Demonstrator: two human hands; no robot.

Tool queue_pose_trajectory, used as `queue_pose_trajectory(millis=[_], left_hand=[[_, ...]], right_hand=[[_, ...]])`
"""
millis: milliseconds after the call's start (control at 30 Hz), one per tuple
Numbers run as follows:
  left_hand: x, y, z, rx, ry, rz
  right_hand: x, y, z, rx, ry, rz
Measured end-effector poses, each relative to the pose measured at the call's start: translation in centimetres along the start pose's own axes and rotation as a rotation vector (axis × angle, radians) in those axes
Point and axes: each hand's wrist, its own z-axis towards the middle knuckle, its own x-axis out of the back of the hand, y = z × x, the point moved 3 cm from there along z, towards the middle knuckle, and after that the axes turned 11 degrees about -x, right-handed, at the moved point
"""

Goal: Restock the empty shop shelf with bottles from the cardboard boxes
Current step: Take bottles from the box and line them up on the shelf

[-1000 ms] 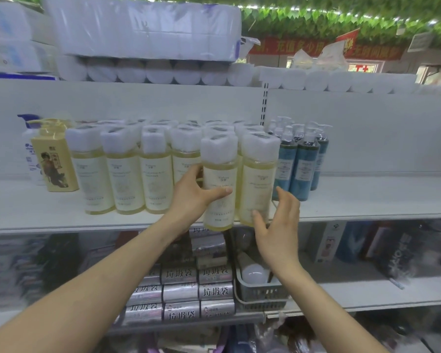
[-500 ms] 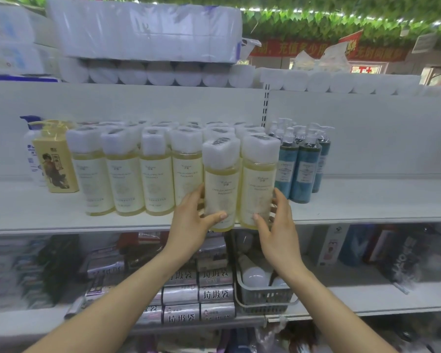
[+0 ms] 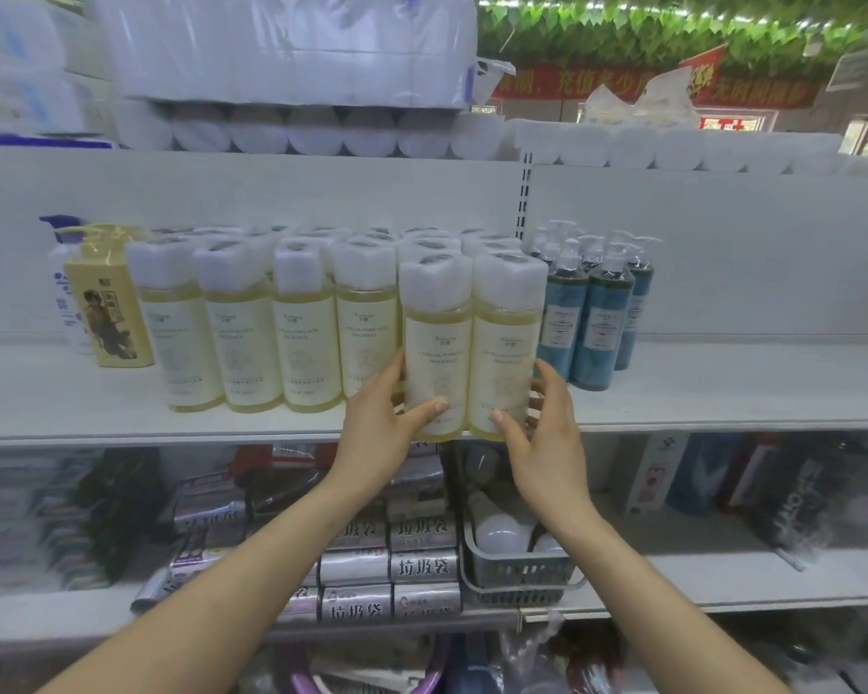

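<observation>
Several pale yellow bottles with white foam-wrapped caps stand in rows on the white shelf (image 3: 722,393). Two of them stand side by side at the shelf's front edge. My left hand (image 3: 379,425) grips the left front bottle (image 3: 437,343) low on its side, thumb across its label. My right hand (image 3: 542,428) holds the right front bottle (image 3: 504,338) near its base, thumb on the front and fingers round its right side. No cardboard box is in view.
Blue pump bottles (image 3: 600,323) stand just right of the pair, with bare shelf beyond them. A yellow carton (image 3: 109,313) stands at the far left. Toilet roll packs (image 3: 291,47) sit on top. Below are silver rolls (image 3: 417,568) and a grey basket (image 3: 517,573).
Both hands have slid down the two front bottles toward their bases, and the right thumb now rests on the right bottle's front. The pair sits closer to the shelf's front edge.
</observation>
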Motion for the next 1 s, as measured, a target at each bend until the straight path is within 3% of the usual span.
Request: queue_pose_trajectory(millis=[1000], left_hand=[[-0.56,0.85,-0.24,0.068,0.068,-0.033]], right_hand=[[0.8,-0.06,0.09,0.018,-0.029,0.035]])
